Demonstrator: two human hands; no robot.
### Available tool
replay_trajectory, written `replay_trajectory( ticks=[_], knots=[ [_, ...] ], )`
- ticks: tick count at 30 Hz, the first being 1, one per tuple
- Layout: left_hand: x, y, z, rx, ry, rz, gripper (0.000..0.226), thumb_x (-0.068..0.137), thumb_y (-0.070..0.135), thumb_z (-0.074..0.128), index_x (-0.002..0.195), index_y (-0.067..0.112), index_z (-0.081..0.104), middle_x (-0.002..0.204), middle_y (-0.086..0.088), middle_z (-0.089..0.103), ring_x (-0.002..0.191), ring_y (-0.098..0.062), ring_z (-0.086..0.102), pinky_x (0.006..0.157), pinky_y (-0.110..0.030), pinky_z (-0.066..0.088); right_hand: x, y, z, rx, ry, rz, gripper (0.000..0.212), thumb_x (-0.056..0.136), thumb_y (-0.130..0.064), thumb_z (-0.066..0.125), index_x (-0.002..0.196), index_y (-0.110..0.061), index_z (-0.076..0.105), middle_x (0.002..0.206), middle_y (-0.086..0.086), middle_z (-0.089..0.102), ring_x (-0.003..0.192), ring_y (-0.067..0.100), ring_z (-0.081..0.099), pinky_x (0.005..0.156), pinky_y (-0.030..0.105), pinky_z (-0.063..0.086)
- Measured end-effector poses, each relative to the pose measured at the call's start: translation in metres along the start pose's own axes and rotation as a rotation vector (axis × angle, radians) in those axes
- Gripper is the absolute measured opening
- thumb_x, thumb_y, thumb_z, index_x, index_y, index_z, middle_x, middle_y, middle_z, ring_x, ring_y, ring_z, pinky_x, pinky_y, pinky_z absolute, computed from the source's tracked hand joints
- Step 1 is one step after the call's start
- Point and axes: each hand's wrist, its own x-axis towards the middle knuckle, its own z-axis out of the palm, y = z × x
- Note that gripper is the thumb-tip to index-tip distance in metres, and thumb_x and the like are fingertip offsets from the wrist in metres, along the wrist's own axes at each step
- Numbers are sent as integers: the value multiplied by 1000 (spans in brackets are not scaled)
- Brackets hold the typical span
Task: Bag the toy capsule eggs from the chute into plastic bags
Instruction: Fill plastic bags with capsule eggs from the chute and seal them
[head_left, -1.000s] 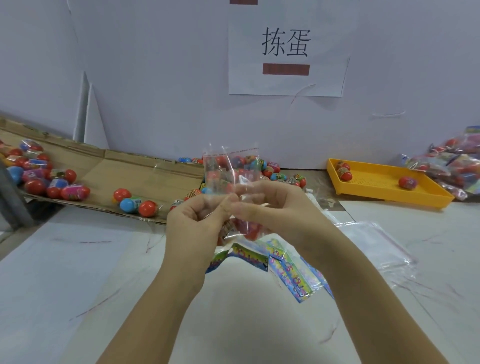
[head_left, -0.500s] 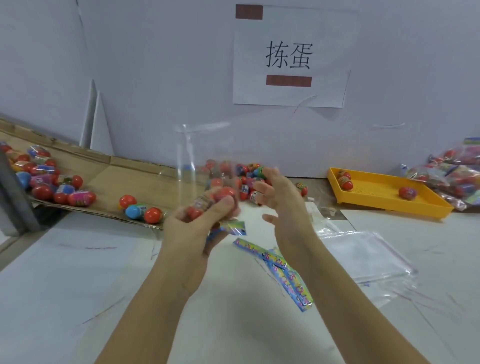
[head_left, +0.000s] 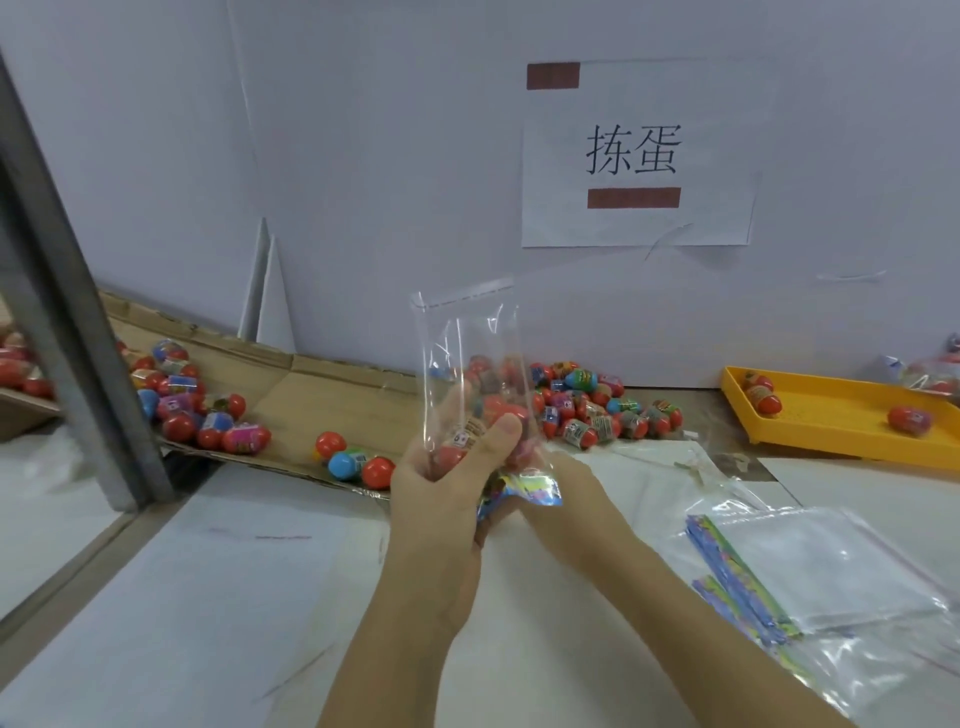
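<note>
Pale wall with a printed paper sign (head_left: 636, 156). Below it is a white surface (head_left: 234, 597) carrying a cardboard chute (head_left: 322, 387) at the left and a yellow tray (head_left: 831, 449) at the right. Loose capsule eggs (head_left: 597, 415) lie heaped at the chute's lower end, with more further up it and a few in the tray. A stack of empty bags (head_left: 831, 561) and colourful header cards (head_left: 737, 587) lie near the right forearm.

The left hand (head_left: 436, 499) holds a clear plastic bag (head_left: 467, 343) upright above the surface. Its fingers curl behind the bag and its thumb (head_left: 501, 430) presses across the front, gripping the bagged eggs (head_left: 493, 410) through the film at the bottom. The bag's mouth stands up, unsealed. The right hand (head_left: 566, 493) sits low against the bag's base, beside a colourful card (head_left: 524, 488). Its fingers are hidden, so I cannot tell how they lie.

Assessment: filling appears done and closing is pending. To do it well, keep the bag upright so the eggs stay settled. Flatten the empty upper film, line up both edges of the mouth, then press the flap down evenly. A slack grip would likely let the eggs shift upward.
</note>
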Motion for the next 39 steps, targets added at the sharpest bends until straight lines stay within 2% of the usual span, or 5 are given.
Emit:
replay_trajectory(
  ticks=[5, 10, 26, 31, 39],
  knots=[
    [-2, -4, 0, 130, -34, 54, 63, 46, 37, 83, 106, 47, 66, 96, -3, 76, 86, -23, 74, 57, -24, 56, 10, -8, -65, 479, 398, 71, 18, 88, -33, 64, 104, -26, 58, 77, -1, 66, 64, 9, 59, 58, 23, 49],
    [-8, -9, 5, 280, -134, 73, 76, 42, 42, 84, 115, 47, 60, 96, 5, 76, 86, -17, 74, 65, -24, 58, 5, -37, -138, 778, 410, -342, 11, 82, -29, 68, 93, -28, 70, 72, -6, 68, 61, 6, 56, 57, 17, 46],
    [-21, -17, 15, 510, -332, 10, 49, 56, 47, 78, 105, 47, 68, 89, 5, 77, 76, -12, 73, 63, -21, 57, -23, -33, -132, 195, 234, -350, 21, 79, -28, 76, 89, -43, 67, 78, -34, 64, 90, -1, 54, 82, 16, 41],
    [-20, -18, 16, 469, -325, -77, 34, 55, 49, 73, 85, 34, 77, 87, 4, 77, 79, -11, 73, 68, -22, 58, -24, -41, -121, 95, 63, -315, 15, 77, -45, 66, 90, -43, 72, 84, -30, 63, 103, 6, 47, 97, 49, 36],
    [-16, -13, 16, 300, -155, -47, 26, 59, 47, 73, 77, 29, 78, 81, -2, 77, 72, -14, 73, 63, -26, 55, -17, -42, -92, 253, 138, -247, 27, 92, -58, 36, 79, -59, 60, 106, -32, 47, 114, 7, 36, 102, 29, 28]
  ],
)
